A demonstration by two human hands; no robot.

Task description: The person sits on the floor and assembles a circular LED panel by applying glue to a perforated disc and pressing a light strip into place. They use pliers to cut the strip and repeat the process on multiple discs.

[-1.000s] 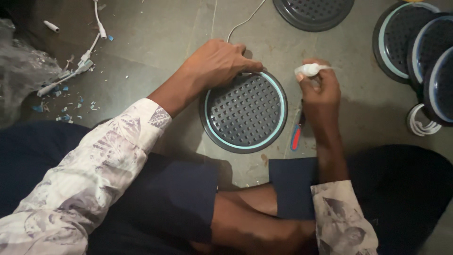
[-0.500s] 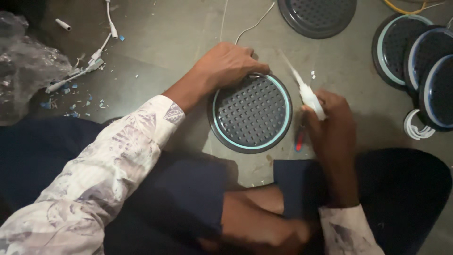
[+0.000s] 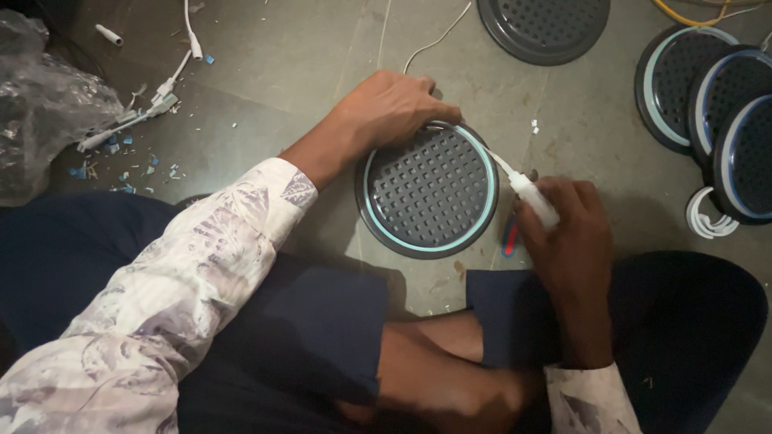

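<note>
**floorbench:** Grey stone floor (image 3: 322, 72), worker sitting cross-legged on it. Far left there's a crumpled clear plastic bag (image 3: 40, 104), then loose white connector leads (image 3: 153, 108) with blue and white scraps scattered near them.

**dotgrid:** And the hands?

**floorbench:** Left hand (image 3: 394, 108) lies over the top-left rim of a round grey grille cover (image 3: 426, 189), fingers curled down over its edge, pinning it flat to the floor right in front of the knees. It has a pale teal ring running inside the rim.

**dotgrid:** Right hand?

**floorbench:** Right hand (image 3: 567, 229) is closed round a small white tube (image 3: 535, 201), its long thin nozzle angled up-left so the tip sits at the ring near the left fingertips. A red-and-blue tool (image 3: 510, 239) lies on the floor just beside the cover, partly under that hand.

**dotgrid:** Tips for that bit?

**floorbench:** I'd say keep the nozzle low in the ring's groove, squeeze gently and evenly, and keep the left hand holding the cover so it can't spin. More covers (image 3: 708, 96) are stacked at the far right, another (image 3: 545, 28) up top, and a white cable coil (image 3: 708, 217).
</note>
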